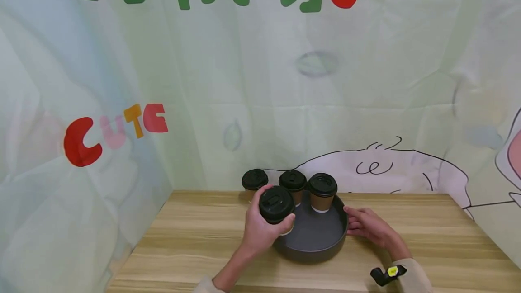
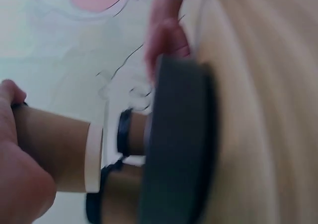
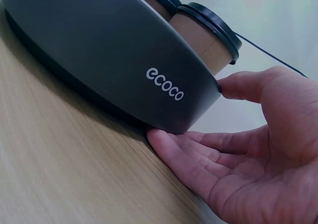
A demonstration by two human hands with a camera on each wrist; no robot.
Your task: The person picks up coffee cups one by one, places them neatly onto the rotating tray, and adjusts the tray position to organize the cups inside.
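My left hand (image 1: 260, 229) grips a brown paper coffee cup (image 2: 52, 147) by its upper part, with the black lid (image 1: 277, 203) facing up. In the left wrist view, the white base of this cup is apart from the dark grey round tray (image 1: 313, 254). Two similar lidded cups stand inside the tray toward the back, a middle cup (image 1: 293, 180) and a right one (image 1: 321, 200). On the tray's right side, my right hand (image 1: 370, 227) holds the wall, its thumb at the rim and its fingertips at the bottom edge (image 3: 174, 129).
Another lidded coffee cup (image 1: 254, 180) stands behind the left hand, left of the tray, partly hidden. The wooden table (image 1: 183, 248) ends at a printed curtain (image 1: 203, 80) at the back. A black wrist strap piece (image 1: 386, 275) sits at the right sleeve.
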